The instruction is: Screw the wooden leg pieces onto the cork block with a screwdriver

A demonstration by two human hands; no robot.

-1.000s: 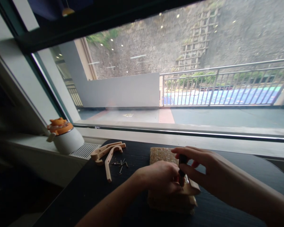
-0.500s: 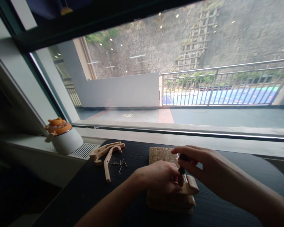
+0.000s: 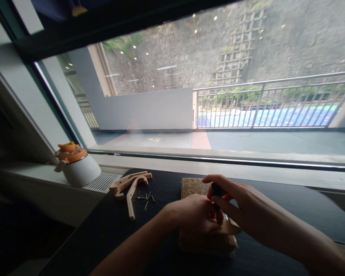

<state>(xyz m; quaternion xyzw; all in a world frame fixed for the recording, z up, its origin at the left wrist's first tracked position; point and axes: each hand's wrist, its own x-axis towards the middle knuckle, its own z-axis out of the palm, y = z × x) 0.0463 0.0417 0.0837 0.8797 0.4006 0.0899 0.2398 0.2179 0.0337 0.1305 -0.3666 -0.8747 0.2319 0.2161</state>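
Note:
My right hand [image 3: 238,197] is closed around the dark handle of a screwdriver [image 3: 217,189], which stands nearly upright, slightly tilted. Beneath it lies a pale curved wooden piece [image 3: 232,227], resting on a wrapped, straw-brown block stack [image 3: 193,186]. Fingers of my left hand [image 3: 193,215] close on the wooden piece and press it against the stack, close to the tool's lower end. The tip itself and most of the piece are hidden by my hands.
To the left on the black table [image 3: 100,234] lie more curved wooden pieces [image 3: 130,199] and several loose screws [image 3: 146,197]. A white jug with an orange lid [image 3: 82,171] stands on the sill beside a vent grille [image 3: 102,182]. A large window [image 3: 149,111] rises behind the table.
My right hand and the screwdriver handle have shifted slightly left, and the handle leans more to the left. My left hand stays nearly in place on the wooden piece.

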